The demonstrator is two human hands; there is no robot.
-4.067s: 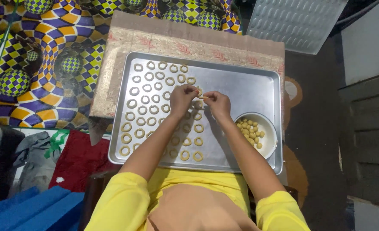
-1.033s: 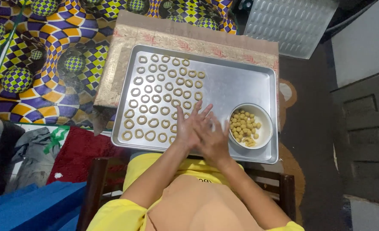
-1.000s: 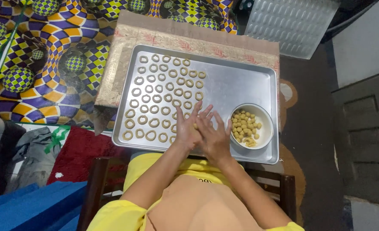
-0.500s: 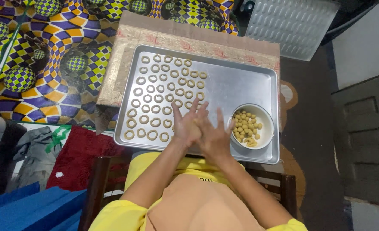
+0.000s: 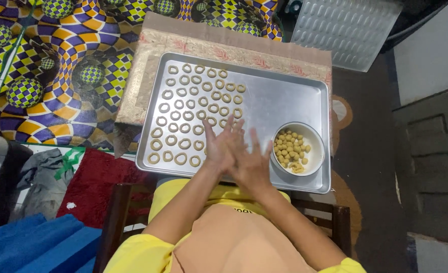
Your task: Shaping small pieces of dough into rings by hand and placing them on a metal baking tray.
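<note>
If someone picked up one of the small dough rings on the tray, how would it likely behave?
Each dough ring looks thin and pale, probably raw, so it would likely sag or lose shape when lifted. Being small, it is probably very light. Lying flat on the smooth metal tray, it might slide when pushed rather than roll.

Pale dough rings in rows on metal tray; dough balls in bowl

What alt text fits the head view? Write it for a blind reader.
Left hand and right hand press palms together over a metal baking tray. Rows of ring-shaped dough pieces fill its left half; a white bowl of dough balls sits at its right.
</note>
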